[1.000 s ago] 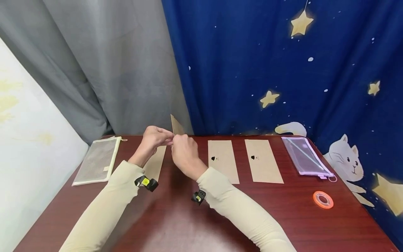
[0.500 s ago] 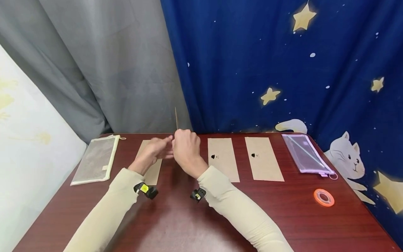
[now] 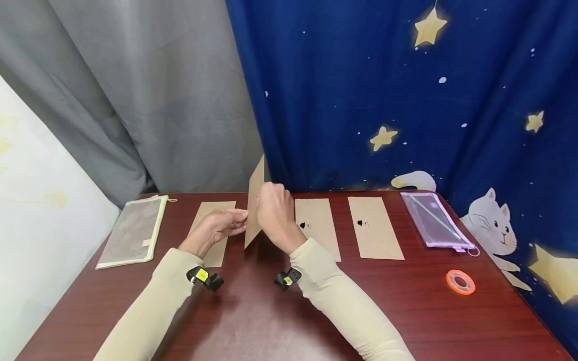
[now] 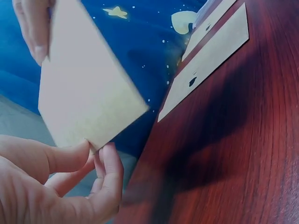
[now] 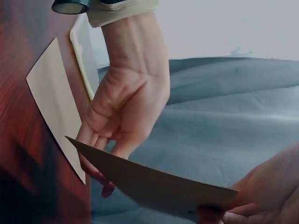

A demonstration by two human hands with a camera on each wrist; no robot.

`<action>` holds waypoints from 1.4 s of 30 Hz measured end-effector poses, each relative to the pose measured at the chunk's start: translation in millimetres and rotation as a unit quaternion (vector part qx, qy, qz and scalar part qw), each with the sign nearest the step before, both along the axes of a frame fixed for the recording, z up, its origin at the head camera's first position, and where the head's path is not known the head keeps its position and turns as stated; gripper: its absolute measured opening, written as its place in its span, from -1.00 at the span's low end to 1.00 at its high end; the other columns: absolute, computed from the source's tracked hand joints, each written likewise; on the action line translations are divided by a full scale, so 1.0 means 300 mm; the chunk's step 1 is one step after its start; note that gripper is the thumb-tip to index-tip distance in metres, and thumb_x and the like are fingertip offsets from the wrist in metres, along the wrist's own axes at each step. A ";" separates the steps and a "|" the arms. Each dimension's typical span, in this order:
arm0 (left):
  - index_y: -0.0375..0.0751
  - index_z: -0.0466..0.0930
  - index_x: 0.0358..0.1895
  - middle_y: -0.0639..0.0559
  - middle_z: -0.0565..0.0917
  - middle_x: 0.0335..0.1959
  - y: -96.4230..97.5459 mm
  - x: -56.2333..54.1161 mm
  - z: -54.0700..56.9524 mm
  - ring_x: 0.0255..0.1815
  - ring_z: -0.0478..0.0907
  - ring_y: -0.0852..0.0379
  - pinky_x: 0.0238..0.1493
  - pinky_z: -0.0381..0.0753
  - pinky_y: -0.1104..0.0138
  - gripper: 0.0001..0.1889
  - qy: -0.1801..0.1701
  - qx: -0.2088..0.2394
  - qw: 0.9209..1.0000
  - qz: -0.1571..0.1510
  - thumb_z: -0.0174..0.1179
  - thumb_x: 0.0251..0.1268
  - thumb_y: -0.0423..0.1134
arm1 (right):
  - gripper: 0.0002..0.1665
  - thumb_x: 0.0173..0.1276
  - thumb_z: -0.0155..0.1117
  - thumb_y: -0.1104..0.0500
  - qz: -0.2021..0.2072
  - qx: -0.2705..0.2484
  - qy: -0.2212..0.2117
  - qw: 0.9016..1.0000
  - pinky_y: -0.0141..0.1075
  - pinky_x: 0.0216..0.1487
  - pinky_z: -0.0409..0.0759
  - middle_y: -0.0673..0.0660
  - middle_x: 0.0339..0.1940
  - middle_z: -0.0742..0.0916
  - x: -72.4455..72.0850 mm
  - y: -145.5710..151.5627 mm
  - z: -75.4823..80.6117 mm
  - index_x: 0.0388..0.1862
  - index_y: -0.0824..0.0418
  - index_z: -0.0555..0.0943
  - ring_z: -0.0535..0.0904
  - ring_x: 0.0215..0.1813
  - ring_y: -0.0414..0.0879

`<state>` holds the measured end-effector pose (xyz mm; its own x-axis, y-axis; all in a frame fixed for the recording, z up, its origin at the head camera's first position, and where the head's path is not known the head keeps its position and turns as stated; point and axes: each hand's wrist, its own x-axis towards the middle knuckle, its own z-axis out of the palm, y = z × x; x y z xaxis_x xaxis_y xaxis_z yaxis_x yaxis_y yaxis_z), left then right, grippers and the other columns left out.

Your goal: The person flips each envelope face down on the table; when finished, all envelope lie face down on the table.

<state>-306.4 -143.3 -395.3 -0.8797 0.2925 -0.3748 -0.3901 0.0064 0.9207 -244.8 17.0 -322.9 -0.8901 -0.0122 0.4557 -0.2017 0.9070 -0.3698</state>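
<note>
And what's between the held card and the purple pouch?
In the head view, going right from the held card: the right hand, then a flat card, then a second flat card.

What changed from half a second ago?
The held brown card has turned from edge-on to show its broad face, its lower part now visible between the left hand and the right hand, which still grips it. Flat cards, pouches and orange ring stayed put.

Raised card point(image 3: 254, 205) blocks btwn L hand point(image 3: 219, 224) & R hand point(image 3: 275, 211); table point(image 3: 253, 321) btwn sleeves point(image 3: 149, 301) passable.
</note>
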 end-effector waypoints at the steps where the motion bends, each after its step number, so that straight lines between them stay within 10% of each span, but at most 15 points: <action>1: -0.03 0.67 -0.43 0.15 0.66 -0.49 -0.005 0.001 0.001 -0.41 0.61 0.28 -0.23 0.71 0.49 -0.64 0.003 0.001 1.000 -0.001 0.03 0.52 -0.47 | -0.55 0.42 0.24 0.24 0.003 -0.003 0.000 1.000 -0.14 -0.41 0.72 0.18 -0.53 0.74 -0.001 0.009 -0.001 -0.73 0.12 0.49 0.75 -0.36 0.10; 5: -0.29 0.69 -0.04 0.19 0.69 -0.49 -0.022 0.007 0.009 -0.42 0.64 0.34 -0.22 0.73 0.51 -0.81 0.027 -0.009 0.999 0.014 0.11 0.45 -0.49 | -0.54 0.39 0.27 0.28 0.014 -0.048 -0.009 0.999 -0.19 -0.45 0.64 0.15 -0.62 0.65 -0.012 0.048 -0.016 -0.75 0.16 0.46 0.71 -0.39 0.07; 10: -0.54 0.42 0.33 0.22 0.73 -0.47 -0.037 0.014 0.026 -0.43 0.68 0.38 -0.18 0.77 0.47 -0.51 0.076 -0.053 0.994 0.056 0.22 0.38 -0.48 | -0.81 0.35 0.35 0.32 0.025 -0.155 -0.003 0.988 -0.25 -0.34 0.65 0.13 -0.49 0.75 -0.039 0.095 -0.058 -0.47 0.21 0.78 0.68 -0.37 0.00; 15: -0.56 0.49 0.27 0.16 0.76 -0.44 -0.044 0.020 0.033 -0.42 0.72 0.36 -0.13 0.79 0.38 -0.53 0.125 -0.087 0.985 0.075 0.29 0.30 -0.49 | -0.76 0.30 0.39 0.35 0.027 -0.227 -0.020 0.973 -0.36 -0.34 0.61 0.15 -0.37 0.82 -0.063 0.123 -0.104 -0.05 0.30 0.78 0.68 -0.34 -0.03; 29: -0.57 0.68 -0.04 -0.11 0.80 -0.40 -0.037 0.029 -0.024 -0.54 0.73 0.24 -0.23 0.82 0.26 -0.70 0.156 -0.196 0.964 0.084 0.40 0.17 -0.49 | -0.83 0.27 0.38 0.39 -0.026 -0.243 -0.105 0.964 -0.14 -0.14 0.77 0.26 -0.13 0.82 -0.092 0.129 -0.232 -0.19 0.30 0.81 0.75 -0.11 0.09; 35: -0.49 0.76 -0.21 -0.25 0.81 -0.35 -0.028 0.023 -0.058 -0.56 0.75 0.16 -0.37 0.81 0.29 -0.81 0.220 -0.299 0.927 0.064 0.42 0.16 -0.41 | -0.52 0.26 0.19 0.50 -0.018 -0.208 -0.122 0.970 -0.42 -0.65 0.25 0.09 -0.67 0.56 -0.119 0.115 -0.281 -0.82 0.17 0.44 0.28 -0.63 -0.14; 39: -0.46 0.78 -0.28 -0.27 0.80 -0.35 -0.022 0.031 -0.088 -0.56 0.75 0.14 -0.44 0.79 0.34 -0.86 0.253 -0.343 0.903 0.050 0.41 0.17 -0.40 | -0.37 0.31 0.01 0.50 -0.019 -0.179 -0.140 0.974 -0.41 -0.68 0.00 -0.05 -0.73 0.11 -0.125 0.101 -0.320 -0.81 0.03 0.08 -0.02 -0.62 -0.17; 42: -0.42 0.79 -0.32 -0.24 0.80 -0.39 -0.013 0.043 -0.109 -0.55 0.76 0.11 -0.43 0.78 0.32 -0.87 0.266 -0.368 0.889 0.054 0.43 0.14 -0.38 | -0.39 0.37 -0.06 0.49 -0.020 -0.168 -0.150 0.974 -0.40 -0.69 0.10 -0.06 -0.72 0.13 -0.116 0.096 -0.341 -0.80 0.03 0.09 0.06 -0.63 -0.16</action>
<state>-293.6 -147.1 -428.0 -0.9979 0.0425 0.0479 0.0640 0.6721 0.7376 -279.6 45.7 -425.2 -0.9804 0.1306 0.1473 -0.0056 0.7296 -0.6839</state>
